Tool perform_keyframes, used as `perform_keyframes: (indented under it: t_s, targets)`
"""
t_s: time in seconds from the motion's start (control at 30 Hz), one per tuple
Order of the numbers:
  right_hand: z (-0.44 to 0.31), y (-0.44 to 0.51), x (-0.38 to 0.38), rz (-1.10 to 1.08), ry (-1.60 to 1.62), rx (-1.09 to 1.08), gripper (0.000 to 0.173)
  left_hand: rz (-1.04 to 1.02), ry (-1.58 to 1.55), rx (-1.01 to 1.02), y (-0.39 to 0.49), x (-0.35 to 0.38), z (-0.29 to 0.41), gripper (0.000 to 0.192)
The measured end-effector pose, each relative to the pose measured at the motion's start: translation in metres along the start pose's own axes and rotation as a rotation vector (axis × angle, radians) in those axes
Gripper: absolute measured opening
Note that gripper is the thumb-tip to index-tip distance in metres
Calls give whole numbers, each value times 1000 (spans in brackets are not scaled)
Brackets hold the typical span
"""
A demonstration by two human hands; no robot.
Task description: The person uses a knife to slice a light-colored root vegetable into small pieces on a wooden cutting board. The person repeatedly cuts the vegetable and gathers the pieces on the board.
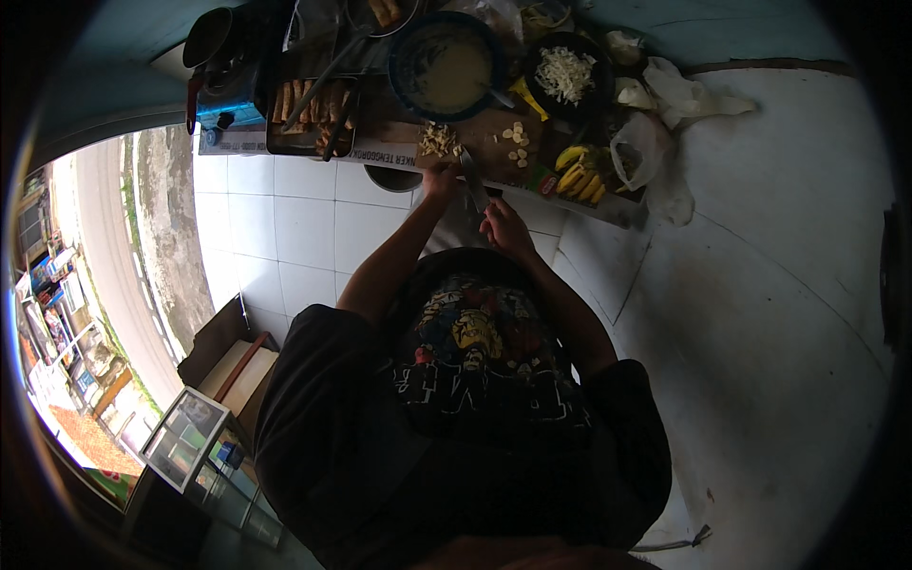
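Observation:
My right hand is closed round the handle of a kitchen knife, its blade pointing away from me over the front edge of a wooden cutting board. My left hand rests at the board's near edge, left of the blade; its fingertips are too dark and small to show whether they hold anything. Just beyond it lies a heap of pale chopped pieces. Round pale slices are spread on the board's right part. A bunch of yellow bananas lies to the right of the board.
A blue basin of batter stands behind the board, beside a dark bowl of white shreds. To the left are a tray of fried rolls and a stove with a pan. Plastic bags lie at the right.

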State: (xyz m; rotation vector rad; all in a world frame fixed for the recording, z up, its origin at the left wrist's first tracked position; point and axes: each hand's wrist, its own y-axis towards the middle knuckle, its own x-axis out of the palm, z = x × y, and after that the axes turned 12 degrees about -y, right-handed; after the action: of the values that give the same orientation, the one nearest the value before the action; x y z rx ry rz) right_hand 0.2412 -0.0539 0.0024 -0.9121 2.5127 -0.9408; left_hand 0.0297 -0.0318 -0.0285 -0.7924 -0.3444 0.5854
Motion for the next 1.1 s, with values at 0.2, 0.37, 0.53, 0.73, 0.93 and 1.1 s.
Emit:
perform_keyframes:
  t_s: [0.2, 0.37, 0.53, 0.73, 0.93, 1.1]
  targets:
    - [-15, -8, 3, 256, -451, -254, 36, -36, -141, -52, 3, -7, 5, 33]
    - [0, -16, -13, 405, -538, -248, 29, -29, -243, -80, 14, -2, 21, 35]
    - [5, -17, -27, 536, -546, -336, 36, -80, -168, 12, 10, 0, 19, 39]
    - [-14, -10, -11, 416, -616, -318, 38, -53, -216, -139, -5, 0, 3, 38]
    - [-29, 9, 27, 351, -713, -406, 45, -160, -286, -231, 4, -8, -2, 38]
    - [-32, 15, 29, 362, -761, -466, 44, -256, -432, -225, 27, -17, -4, 36]
